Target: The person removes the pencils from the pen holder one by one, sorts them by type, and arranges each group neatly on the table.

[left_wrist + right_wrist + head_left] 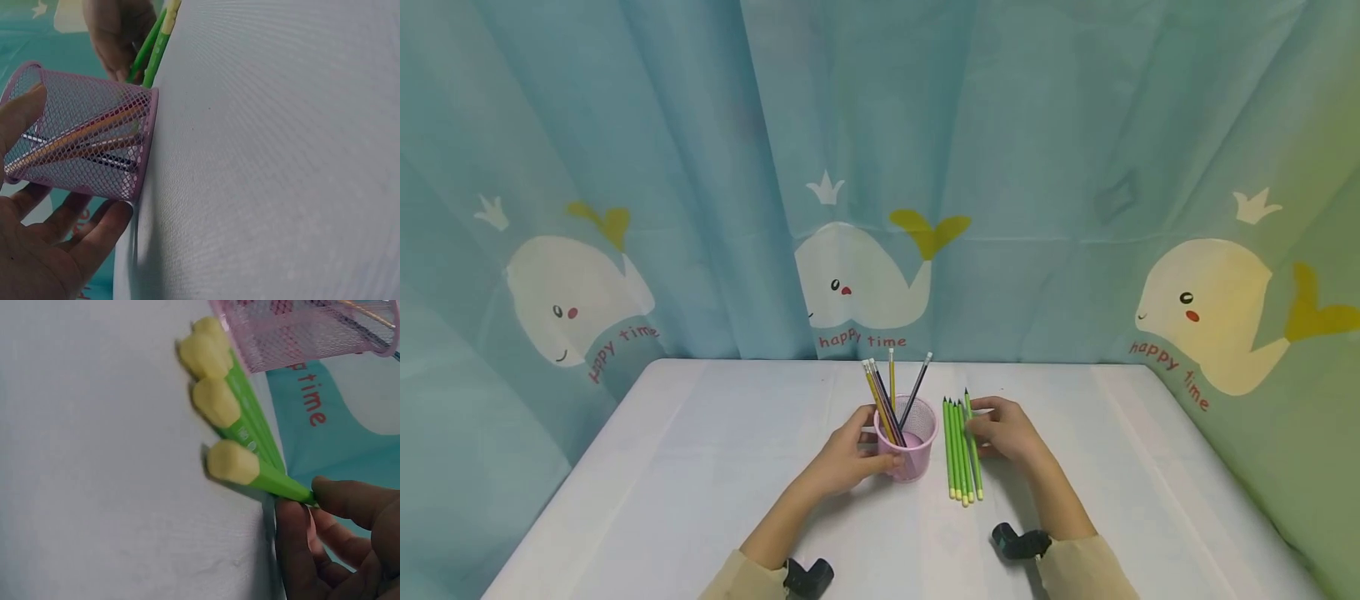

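Note:
A pink mesh pencil cup [907,442] stands on the table with several striped pencils [887,400] leaning in it, their eraser ends up. My left hand [844,457] holds the cup from the left side; in the left wrist view the thumb and fingers [100,240] lie on opposite sides of the mesh. Right of the cup, several green pencils [956,450] with pale yellow ends lie side by side, dark tips pointing away. With thumb and fingertips, my right hand [1006,429] pinches the rightmost green pencil [281,483], whose yellow end is near the tabletop.
The white table [700,467] reaches back to a blue-green curtain [1045,167] printed with whales. Black wrist devices [809,578] sit at both sleeves.

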`<state>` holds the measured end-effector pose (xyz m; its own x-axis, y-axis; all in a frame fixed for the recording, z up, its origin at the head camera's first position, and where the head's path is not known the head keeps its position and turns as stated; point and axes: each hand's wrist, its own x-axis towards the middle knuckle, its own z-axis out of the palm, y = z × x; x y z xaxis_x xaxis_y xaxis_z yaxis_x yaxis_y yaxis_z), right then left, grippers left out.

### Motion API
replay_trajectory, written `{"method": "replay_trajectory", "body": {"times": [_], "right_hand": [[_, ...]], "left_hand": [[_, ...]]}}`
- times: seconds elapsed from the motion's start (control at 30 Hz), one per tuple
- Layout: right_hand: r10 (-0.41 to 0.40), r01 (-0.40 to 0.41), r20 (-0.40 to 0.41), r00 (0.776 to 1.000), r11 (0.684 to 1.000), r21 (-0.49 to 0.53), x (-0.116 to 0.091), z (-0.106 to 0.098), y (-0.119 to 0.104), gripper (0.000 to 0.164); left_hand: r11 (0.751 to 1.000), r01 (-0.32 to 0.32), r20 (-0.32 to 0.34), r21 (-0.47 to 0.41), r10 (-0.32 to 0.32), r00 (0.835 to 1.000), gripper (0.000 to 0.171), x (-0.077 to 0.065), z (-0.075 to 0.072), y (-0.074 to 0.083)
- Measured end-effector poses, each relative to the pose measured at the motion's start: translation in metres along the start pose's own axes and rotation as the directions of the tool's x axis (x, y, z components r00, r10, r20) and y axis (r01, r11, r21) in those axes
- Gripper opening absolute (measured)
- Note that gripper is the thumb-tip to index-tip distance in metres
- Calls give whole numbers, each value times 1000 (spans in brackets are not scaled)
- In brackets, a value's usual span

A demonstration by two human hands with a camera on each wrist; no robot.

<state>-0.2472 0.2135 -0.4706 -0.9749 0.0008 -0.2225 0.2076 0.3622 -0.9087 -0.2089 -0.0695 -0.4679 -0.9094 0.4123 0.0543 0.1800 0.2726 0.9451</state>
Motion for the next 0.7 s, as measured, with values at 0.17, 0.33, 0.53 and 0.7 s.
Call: {"method": "replay_trajectory", "body": {"times": [0.17,0.33,0.53,0.7], "right_hand": [[29,-29,-1,1000,996,-89,4,2,-1,43],[30,-32,-14,999,990,-134,5,3,-2,43],[48,-50,-17,999,985,-167,6,3,-2,44],[57,-57,-5,998,984,-169,6,2,-2,46]], "left_hand": [[1000,3,-6,11,-3,1000,73,1,0,1],[1000,-2,-8,13,2,1000,73,1,1,0],[1000,3,-12,19,-3,1000,74,1,1,2],[1000,2,-13,19,-1,1000,73,1,2,2]]}}
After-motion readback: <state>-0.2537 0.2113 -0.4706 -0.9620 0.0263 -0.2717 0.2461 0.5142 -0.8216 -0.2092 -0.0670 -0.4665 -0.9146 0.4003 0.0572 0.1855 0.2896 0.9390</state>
